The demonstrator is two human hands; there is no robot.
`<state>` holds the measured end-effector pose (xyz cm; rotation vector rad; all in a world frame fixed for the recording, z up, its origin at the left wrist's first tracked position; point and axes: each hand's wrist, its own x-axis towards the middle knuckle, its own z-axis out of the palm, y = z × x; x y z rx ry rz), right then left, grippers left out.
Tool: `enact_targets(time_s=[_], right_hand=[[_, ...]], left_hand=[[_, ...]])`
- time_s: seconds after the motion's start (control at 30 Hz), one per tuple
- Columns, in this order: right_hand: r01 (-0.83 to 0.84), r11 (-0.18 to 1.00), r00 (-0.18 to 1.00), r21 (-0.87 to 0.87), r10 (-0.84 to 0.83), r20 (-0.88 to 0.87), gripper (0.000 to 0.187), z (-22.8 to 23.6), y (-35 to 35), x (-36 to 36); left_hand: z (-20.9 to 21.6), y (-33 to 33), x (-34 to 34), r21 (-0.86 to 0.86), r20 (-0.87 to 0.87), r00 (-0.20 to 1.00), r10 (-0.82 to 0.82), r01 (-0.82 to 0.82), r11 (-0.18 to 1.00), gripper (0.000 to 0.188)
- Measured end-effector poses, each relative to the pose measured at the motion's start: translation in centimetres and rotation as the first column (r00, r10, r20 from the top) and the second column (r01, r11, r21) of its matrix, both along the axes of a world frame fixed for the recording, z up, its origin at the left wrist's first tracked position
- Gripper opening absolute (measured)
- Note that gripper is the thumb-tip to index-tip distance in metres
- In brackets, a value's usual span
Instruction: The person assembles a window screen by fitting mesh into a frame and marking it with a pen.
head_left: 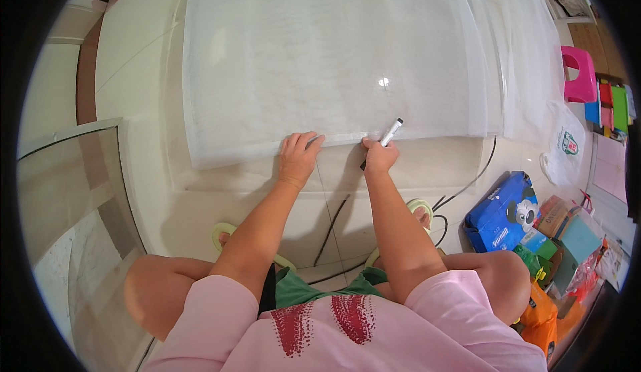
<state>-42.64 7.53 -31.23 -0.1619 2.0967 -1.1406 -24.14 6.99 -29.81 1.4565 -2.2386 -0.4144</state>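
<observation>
A sheet of sheer white fabric (320,58) lies spread over the floor in front of me, its hem running across just ahead of my hands. My left hand (298,158) rests on that hem, fingers stretched forward and the thumb a little apart. To its right, my right hand (381,156) is closed round a marker pen (392,132) with a white barrel and black ends. The pen slants up and to the right, above the fabric. The right thumb and forefinger tips are at the hem; whether they also grip the fabric, I cannot tell.
Black cords (332,228) lie on the tiled floor between my slippered feet. A blue box (501,215), smaller packages and an orange bag (538,318) crowd the right. Beyond are a white plastic bag (566,150) and pink stool (579,75). A framed screen panel (73,192) stands left.
</observation>
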Motion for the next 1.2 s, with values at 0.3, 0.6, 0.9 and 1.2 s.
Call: enact_targets(time_s=[0.3,0.6,0.9,1.2], right_hand=[[-0.06,0.994,0.996,0.091,0.066,-0.064,0.016,0.0,-0.1,0.8],[-0.102,0.974,0.977,0.201,0.136,-0.162,0.014,1.5,-0.4,0.8],[0.143,0.99,0.986,0.012,-0.143,0.081,0.013,1.9,-0.9,0.4],[0.367,0.93,0.875,0.001,-0.345,0.34,0.014,4.6,-1.6,-9.3]], left_hand=[[-0.7,0.3,1.0,-0.043,0.054,0.998,-0.045,0.047,0.998,0.036],[1.1,-0.1,-1.4,0.046,-0.011,0.998,-0.061,0.061,0.997,0.024],[1.6,-2.3,-6.5,0.325,0.078,0.996,-0.051,0.023,0.945,0.029],[3.0,-3.2,-9.0,0.398,0.156,0.932,-0.327,0.243,0.885,0.073]])
